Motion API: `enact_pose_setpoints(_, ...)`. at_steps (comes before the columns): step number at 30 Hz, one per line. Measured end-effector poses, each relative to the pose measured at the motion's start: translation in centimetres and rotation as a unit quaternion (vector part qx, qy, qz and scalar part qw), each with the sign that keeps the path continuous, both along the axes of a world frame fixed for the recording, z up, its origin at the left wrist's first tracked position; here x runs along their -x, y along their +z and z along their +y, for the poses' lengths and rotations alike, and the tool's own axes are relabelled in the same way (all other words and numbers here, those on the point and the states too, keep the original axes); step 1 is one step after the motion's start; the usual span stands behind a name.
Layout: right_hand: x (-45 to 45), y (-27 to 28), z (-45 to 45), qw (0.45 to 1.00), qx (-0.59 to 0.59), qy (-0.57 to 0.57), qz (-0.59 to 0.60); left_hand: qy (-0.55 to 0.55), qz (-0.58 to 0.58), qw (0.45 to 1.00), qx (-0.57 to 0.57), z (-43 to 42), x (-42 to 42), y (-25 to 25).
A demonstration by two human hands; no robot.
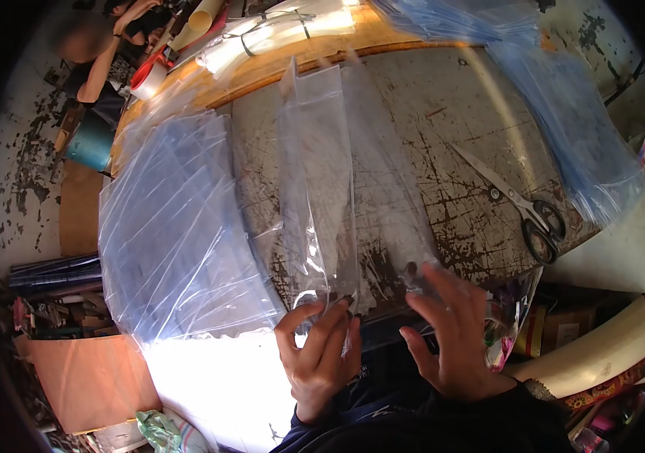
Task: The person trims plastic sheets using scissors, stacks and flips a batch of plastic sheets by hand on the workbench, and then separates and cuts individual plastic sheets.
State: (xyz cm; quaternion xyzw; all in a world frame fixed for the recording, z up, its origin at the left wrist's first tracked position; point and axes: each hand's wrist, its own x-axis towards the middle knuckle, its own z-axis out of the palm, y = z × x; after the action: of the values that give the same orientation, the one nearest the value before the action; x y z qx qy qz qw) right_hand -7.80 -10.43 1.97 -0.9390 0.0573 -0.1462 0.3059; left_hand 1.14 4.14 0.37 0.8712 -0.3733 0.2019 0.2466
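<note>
Clear plastic film (318,174) lies lengthwise over the scratched work board (466,174). At its near end my left hand (318,351) has its fingers curled and pressed together on the film's edge. My right hand (451,332) is just to the right, fingers spread, with the fingertips at the near end of a second clear strip (386,174); whether they touch it is hard to tell. A pile of bluish clear plastic sheets (179,226) lies left of the film. Black-handled scissors (515,200) rest partly open on the board's right side.
More bluish plastic sheets (586,128) hang over the right edge. A red and white tape roll (147,79) and a blue-green bucket (90,142) are at the upper left, near another person (100,72). A cream roll (594,351) lies at the lower right.
</note>
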Motion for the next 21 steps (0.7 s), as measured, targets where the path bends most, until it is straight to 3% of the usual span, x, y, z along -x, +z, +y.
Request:
enact_pose_setpoints(2, 0.2, -1.0, -0.3, 0.995, -0.042, -0.082, -0.036, 0.002, 0.002, 1.0, 0.01, 0.2, 0.2, 0.0)
enact_pose_setpoints(7, 0.1, -2.3, -1.7, 0.977, -0.112, -0.144, -0.107, 0.109, 0.015, 0.991, 0.076, 0.5, 1.0, 0.1)
enact_pose_setpoints(9, -0.2, -2.1, -1.0, 0.893, -0.359, -0.206, -0.179, 0.106, 0.032, 0.988, 0.104, 0.3, 1.1, 0.1)
enact_pose_setpoints(12, 1.2, -2.5, -1.8, 0.88, -0.442, -0.128, -0.12, 0.109, 0.145, 0.935, 0.304, 0.6, 1.5, -1.7)
enact_pose_setpoints(13, 1.4, -2.7, -2.2, 0.88, -0.441, -0.127, -0.122, 0.108, 0.143, 0.935, 0.306, 0.1, 1.8, -1.4)
enact_pose_setpoints(15, 1.7, -3.1, -2.7, 0.801, -0.558, -0.131, -0.174, 0.071, 0.284, 0.771, 0.565, -1.6, 2.8, -0.3)
enact_pose_setpoints(16, 1.8, -2.2, -3.5, 0.804, -0.535, -0.17, -0.196, 0.049, 0.312, 0.743, 0.59, -2.0, 2.9, 0.0)
enact_pose_setpoints(17, 1.7, -1.2, -4.3, 0.77, -0.55, -0.217, -0.241, -0.029, 0.321, 0.708, 0.629, -2.5, 3.0, -0.1)
enact_pose_setpoints(20, 2.5, 1.2, -7.7, 0.767, -0.419, -0.328, -0.359, -0.234, 0.325, 0.782, 0.478, -3.2, 1.6, 0.6)
enact_pose_setpoints(21, 3.1, 1.8, -9.0, 0.768, -0.414, -0.33, -0.36, -0.239, 0.374, 0.8, 0.405, -2.9, 1.3, 0.9)
